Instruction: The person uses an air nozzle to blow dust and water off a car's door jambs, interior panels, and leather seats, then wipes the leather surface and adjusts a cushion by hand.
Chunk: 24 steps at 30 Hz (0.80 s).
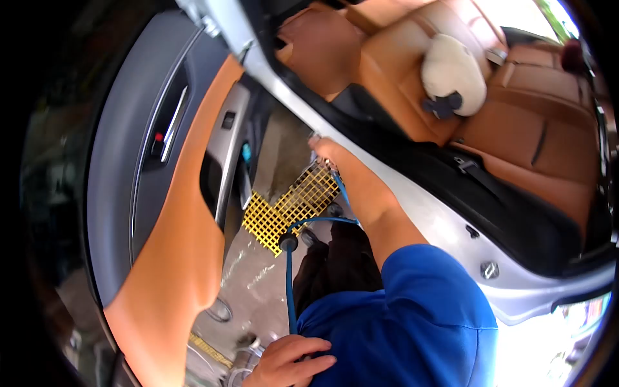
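My right hand [325,151] reaches down into the gap beside the car's door sill. Its fingers are wrapped round a small metallic tool, whose kind is hard to make out, at the end of a blue hose [290,290]. The hose loops past my legs and passes a round black piece [288,242]. It then runs down to my left hand [290,362], at the bottom beside my blue shirt. The fingers of that hand are curled where the hose passes under them, and their grip is partly hidden.
An open car door [171,271] with tan and grey trim stands at left. The white door sill [425,200] and tan rear seat [541,135] are at right, with a cream cushion [454,74] on the seat. Yellow floor grating [264,222] lies below.
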Each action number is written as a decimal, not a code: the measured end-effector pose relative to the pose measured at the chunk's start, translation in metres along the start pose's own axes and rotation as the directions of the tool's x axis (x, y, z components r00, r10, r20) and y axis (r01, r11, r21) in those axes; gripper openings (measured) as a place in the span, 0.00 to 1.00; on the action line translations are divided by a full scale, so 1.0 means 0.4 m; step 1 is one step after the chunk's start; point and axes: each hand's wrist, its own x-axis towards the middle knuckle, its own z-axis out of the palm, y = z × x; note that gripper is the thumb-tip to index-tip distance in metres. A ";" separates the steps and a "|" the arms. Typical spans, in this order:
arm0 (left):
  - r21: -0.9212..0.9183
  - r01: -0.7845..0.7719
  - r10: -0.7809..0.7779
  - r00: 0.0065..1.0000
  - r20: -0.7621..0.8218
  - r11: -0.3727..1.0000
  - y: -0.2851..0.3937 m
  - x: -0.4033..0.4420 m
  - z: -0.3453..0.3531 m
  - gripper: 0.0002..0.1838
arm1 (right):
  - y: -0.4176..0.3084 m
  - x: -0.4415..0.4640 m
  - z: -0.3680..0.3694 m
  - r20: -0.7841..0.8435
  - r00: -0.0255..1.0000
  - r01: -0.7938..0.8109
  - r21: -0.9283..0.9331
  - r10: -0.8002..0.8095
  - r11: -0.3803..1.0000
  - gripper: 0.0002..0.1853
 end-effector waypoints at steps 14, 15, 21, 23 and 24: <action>-0.592 -0.400 0.693 0.184 0.697 0.700 0.086 0.514 0.023 0.13 | 0.231 -0.498 -0.086 0.210 0.957 0.005 0.680 -0.202 0.733 0.26; -0.671 -0.058 0.669 0.178 0.722 0.739 0.041 0.522 0.063 0.12 | 0.296 -0.444 -0.037 -0.109 0.916 0.392 0.444 -0.386 0.806 0.28; -0.419 0.413 0.577 -0.415 0.704 0.808 -0.157 0.786 0.281 0.31 | 0.297 -0.573 -0.172 -0.278 0.957 0.262 0.683 -0.089 0.682 0.33; -0.014 0.269 0.193 -0.652 0.733 0.963 -0.225 0.988 0.348 0.51 | 0.314 -0.595 -0.218 -0.356 0.930 0.327 0.694 -0.089 0.642 0.31; -0.039 0.110 0.078 -0.379 0.922 0.993 -0.293 1.058 0.360 0.46 | 0.316 -0.611 -0.239 -0.392 0.920 0.317 0.699 -0.028 0.641 0.23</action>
